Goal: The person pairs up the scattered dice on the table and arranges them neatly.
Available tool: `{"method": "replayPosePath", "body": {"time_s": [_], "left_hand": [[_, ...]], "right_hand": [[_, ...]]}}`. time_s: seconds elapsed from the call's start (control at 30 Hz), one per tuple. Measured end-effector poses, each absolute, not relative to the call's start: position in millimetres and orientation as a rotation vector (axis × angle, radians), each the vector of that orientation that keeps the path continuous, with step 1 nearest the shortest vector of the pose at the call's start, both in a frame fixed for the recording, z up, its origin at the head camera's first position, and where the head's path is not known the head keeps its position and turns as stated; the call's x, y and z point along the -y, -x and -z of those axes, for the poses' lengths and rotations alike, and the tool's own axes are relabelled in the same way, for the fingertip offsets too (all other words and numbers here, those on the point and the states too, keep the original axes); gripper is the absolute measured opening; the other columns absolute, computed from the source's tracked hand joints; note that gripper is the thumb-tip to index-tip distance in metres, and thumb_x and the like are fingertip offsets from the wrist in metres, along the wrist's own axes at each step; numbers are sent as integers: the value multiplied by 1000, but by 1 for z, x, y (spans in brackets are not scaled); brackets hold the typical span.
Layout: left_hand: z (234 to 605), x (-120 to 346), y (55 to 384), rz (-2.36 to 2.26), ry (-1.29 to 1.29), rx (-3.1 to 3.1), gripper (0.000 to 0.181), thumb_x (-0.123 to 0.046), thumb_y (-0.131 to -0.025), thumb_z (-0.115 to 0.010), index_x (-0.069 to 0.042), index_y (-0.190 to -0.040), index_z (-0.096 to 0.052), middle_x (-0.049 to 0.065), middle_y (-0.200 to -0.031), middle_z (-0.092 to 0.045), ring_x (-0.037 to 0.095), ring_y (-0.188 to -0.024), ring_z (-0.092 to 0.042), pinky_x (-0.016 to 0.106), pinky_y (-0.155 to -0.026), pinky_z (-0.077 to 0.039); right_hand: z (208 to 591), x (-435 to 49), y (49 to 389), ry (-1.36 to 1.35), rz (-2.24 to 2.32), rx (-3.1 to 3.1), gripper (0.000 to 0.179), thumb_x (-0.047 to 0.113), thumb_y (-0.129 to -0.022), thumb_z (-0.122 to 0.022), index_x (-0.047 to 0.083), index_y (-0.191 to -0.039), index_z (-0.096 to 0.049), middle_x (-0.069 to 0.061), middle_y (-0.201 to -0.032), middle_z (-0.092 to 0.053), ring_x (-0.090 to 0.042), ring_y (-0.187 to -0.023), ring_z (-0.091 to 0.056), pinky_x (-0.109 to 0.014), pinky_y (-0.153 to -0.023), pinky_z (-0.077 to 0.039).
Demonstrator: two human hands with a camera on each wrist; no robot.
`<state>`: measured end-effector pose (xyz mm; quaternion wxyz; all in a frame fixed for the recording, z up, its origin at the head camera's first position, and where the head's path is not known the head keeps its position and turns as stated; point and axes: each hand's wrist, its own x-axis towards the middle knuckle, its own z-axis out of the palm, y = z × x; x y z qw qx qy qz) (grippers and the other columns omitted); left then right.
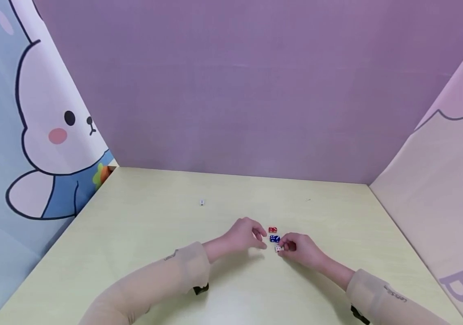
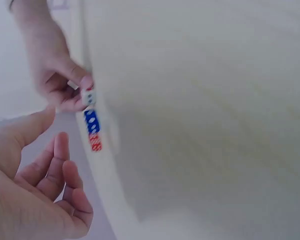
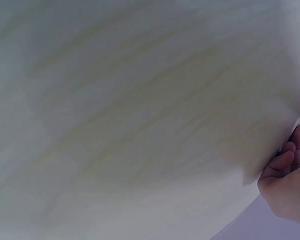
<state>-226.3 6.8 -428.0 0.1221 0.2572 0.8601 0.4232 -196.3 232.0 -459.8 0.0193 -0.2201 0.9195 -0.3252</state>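
My right hand [image 1: 302,249] pinches a white die [image 1: 278,248] between thumb and fingertips, low at the tabletop. Just behind that die lie blue dice [image 1: 274,238], side by side, and behind those, red dice [image 1: 273,229]. The left wrist view has the white, blue and red dice in a line. To the left of them hovers my left hand [image 1: 244,234], its fingers loosely bent and nothing between them. In the right wrist view only part of the right hand [image 3: 290,175] shows, at the right edge, and the die is hidden.
Another white die [image 1: 202,202] sits alone farther back on the pale table [image 1: 154,216], left of the hands. A small thin mark or scrap [image 1: 307,199] is at the back right. A purple panel [image 1: 231,90] rises behind the table, with printed cloths at both sides.
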Motion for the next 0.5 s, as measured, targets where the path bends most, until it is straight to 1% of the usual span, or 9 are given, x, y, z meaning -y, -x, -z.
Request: {"method": "replayPosePath", "body": {"time_s": [0.23,0.4,0.5], "left_hand": [[417,11,236,-1171,-834,-2564,28,-18,-75,-80,-7,-99,-71,-11,-73,-64,6,-70,-55,22,-70,-45],[410,25,239,-1159,-836,-2623,31,-20,-76,-80,-8,-102,-70,-11,-76,-63,9,-71,-53,23,-68,-44],[408,33,242,-1191,-845,-2646,31,-19,-76,-79,-9,-103,-70,-4,-82,-67,19,-80,-56,25,-72,-43]], "right_hand": [[457,-233,198,668,992,-2840,14,12,-78,-76,13,-87,-66,8,-73,-54,-4,-66,-45,-18,-58,-41],[458,-235,199,645,994,-2828,14,12,-78,-76,13,-87,-65,7,-73,-53,-4,-66,-45,-18,-57,-41],[457,-236,200,648,998,-2827,14,11,-78,-75,13,-86,-65,8,-73,-53,-4,-65,-44,-17,-56,-40]]}}
